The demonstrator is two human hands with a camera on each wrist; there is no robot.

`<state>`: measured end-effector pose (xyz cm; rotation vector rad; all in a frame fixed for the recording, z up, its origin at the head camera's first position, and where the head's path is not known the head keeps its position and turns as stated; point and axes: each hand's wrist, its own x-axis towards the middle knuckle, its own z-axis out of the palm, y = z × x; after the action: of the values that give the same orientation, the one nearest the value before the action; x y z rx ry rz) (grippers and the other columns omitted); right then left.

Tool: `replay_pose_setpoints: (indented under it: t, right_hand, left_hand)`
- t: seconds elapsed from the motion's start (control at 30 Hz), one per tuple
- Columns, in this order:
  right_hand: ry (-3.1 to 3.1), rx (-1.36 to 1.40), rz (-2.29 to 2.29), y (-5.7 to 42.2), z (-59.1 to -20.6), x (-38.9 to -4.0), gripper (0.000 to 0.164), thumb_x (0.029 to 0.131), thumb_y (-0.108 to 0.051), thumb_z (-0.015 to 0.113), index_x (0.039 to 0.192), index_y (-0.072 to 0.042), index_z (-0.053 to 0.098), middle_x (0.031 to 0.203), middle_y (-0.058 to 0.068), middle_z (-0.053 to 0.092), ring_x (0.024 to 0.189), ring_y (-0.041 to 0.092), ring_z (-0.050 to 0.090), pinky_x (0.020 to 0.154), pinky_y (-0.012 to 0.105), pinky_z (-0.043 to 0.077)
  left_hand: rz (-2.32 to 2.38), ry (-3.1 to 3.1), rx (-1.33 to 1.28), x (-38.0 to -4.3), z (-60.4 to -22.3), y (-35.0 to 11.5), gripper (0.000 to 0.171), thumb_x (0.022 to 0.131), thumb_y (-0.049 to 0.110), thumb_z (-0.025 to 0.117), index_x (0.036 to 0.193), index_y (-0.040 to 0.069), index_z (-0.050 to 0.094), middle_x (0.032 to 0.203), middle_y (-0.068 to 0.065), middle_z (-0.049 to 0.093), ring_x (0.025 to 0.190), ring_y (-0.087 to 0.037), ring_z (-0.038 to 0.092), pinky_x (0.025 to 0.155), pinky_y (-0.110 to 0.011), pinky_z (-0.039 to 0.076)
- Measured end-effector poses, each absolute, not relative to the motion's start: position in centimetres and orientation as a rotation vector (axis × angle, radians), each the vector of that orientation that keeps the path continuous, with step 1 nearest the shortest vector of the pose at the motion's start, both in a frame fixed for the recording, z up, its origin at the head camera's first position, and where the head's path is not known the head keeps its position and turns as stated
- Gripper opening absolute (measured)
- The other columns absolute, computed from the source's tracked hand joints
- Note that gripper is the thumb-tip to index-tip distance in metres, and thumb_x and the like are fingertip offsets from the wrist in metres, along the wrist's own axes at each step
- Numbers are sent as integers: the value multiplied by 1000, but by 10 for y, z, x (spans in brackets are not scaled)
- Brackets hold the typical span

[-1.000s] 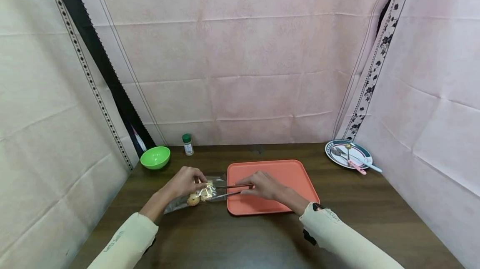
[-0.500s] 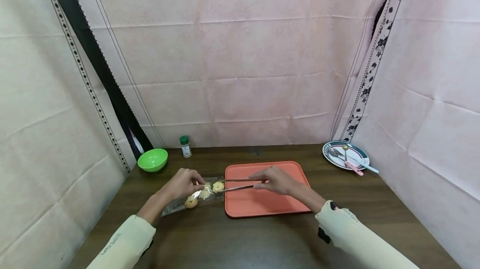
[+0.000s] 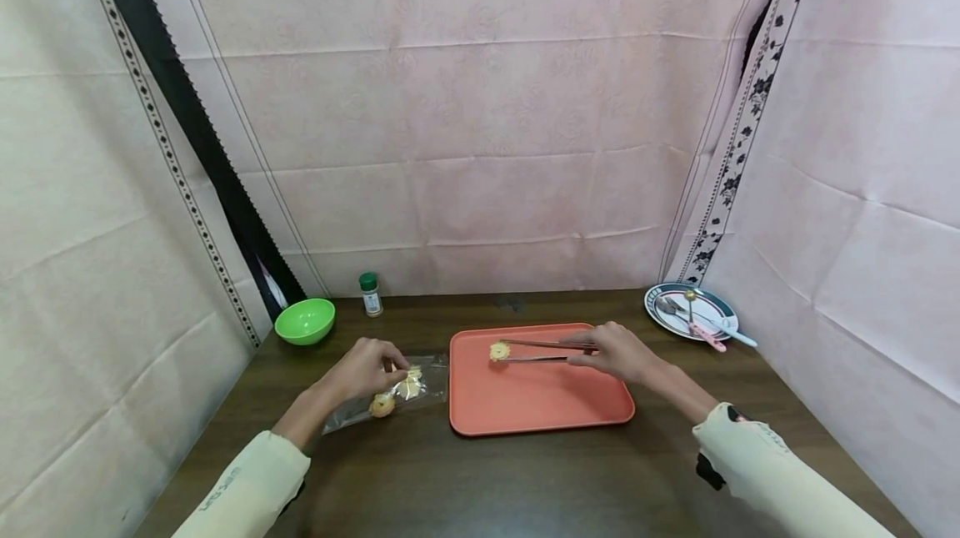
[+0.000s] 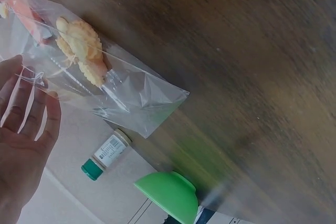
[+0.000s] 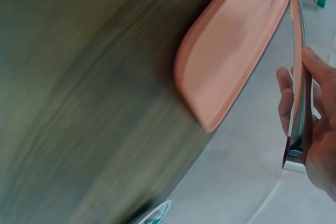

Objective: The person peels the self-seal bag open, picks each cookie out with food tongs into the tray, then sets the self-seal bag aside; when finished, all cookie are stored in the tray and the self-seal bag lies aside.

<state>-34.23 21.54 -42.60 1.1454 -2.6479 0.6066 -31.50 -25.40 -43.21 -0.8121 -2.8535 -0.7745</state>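
Note:
My left hand (image 3: 369,369) pinches the upper edge of a clear plastic bag (image 4: 139,95) between thumb and fingers. Inside the bag are golden cookies (image 4: 84,48); the hand hides part of it in the head view. With my right hand (image 3: 617,352) I grip metal tongs (image 5: 299,103), pointing left above the coral tray (image 3: 540,404). A small round cookie (image 3: 499,351) is caught between the tong tips, over the tray's left part. Whether it touches the tray I cannot tell.
At the back left stand a green bowl (image 3: 305,322) and a small green-capped jar (image 3: 371,294). A rimmed plate (image 3: 660,314) with a spoon and other utensils lies at the back right. Cloth hangs behind and on both sides of the wooden table (image 3: 420,480).
My right hand has moved right, drawing the tongs out of the bag with one cookie, now over the tray. The left hand stays on the bag.

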Motion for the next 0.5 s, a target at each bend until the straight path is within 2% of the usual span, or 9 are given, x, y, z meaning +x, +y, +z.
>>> replay_pose_setpoints:
  t: [0.13,0.23,0.3,0.37,0.43,0.5]
  right_hand:
    - [-2686,1033,584,237,-429,-347,32,95,-26,78,126,-15,77,69,-5,68,51,-2,31,49,22,28]
    - [-2683,980,588,250,-432,-350,31,95,-22,79,124,-13,77,85,2,77,59,-1,48,53,23,37]
    - [-2668,975,610,258,-434,-352,30,94,-18,79,123,-9,77,97,7,79,68,5,64,57,26,47]
    - [-2656,987,636,264,-436,-353,29,94,-16,78,121,-6,77,109,11,78,83,15,74,66,30,56]
    - [-2652,996,664,269,-439,-353,28,95,-15,77,120,-2,77,108,14,78,89,25,76,70,35,59]
    - [-2649,992,676,274,-440,-354,28,94,-14,78,119,-1,77,107,16,78,92,28,77,72,37,60]
  left_hand:
    - [-818,-2871,-811,-314,-432,-253,9,94,9,75,99,3,80,78,3,69,60,-5,60,52,-24,49]
    - [-832,-2872,-819,-314,-432,-252,11,95,9,74,100,2,80,78,2,70,61,-6,62,53,-25,50]
    - [-829,-2877,-809,-314,-432,-253,12,94,9,73,101,2,80,80,2,70,62,-5,62,55,-25,51]
    - [-809,-2879,-798,-314,-433,-253,11,94,9,74,100,2,80,82,3,71,63,-5,61,56,-25,51]
    - [-801,-2884,-783,-314,-433,-254,11,93,9,74,100,3,81,84,3,72,63,-4,61,58,-24,52]
    - [-800,-2882,-784,-315,-432,-253,11,92,9,75,99,3,81,86,2,73,64,-5,61,58,-24,52]
